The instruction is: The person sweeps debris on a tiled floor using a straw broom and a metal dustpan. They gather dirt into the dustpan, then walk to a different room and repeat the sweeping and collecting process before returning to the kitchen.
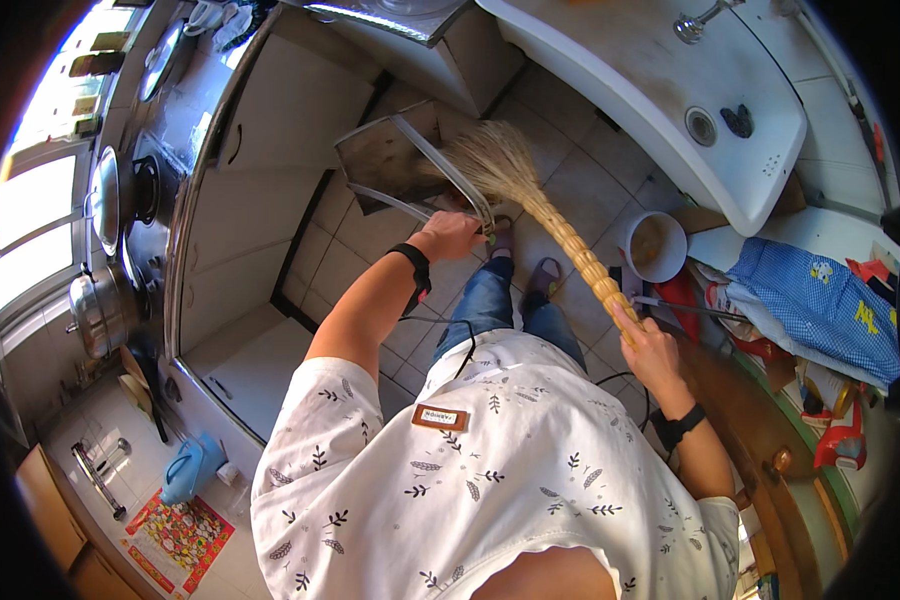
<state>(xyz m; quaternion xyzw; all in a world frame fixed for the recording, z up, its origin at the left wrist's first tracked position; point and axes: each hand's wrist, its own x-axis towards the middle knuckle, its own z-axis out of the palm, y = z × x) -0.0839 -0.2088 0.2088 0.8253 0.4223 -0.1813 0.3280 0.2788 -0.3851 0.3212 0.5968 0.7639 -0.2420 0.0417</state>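
My left hand is closed around the handle of a metal dustpan, whose open pan lies beyond the hand, close above the tiled floor. A woven-handled straw broom slants across the view, its bristles fanned out over the dustpan's right side and partly behind the metal handle. Near the broom's lower end, my right hand grips the plaited handle with a finger laid along it. Some debris is visible by the pan's near edge, partly hidden by the handle and bristles.
White cabinets line the left, below a counter with pots. At the upper right is a white sink, with a white bucket below it. A blue checked cloth and a brown wooden door are on the right. Black cords hang near my waist.
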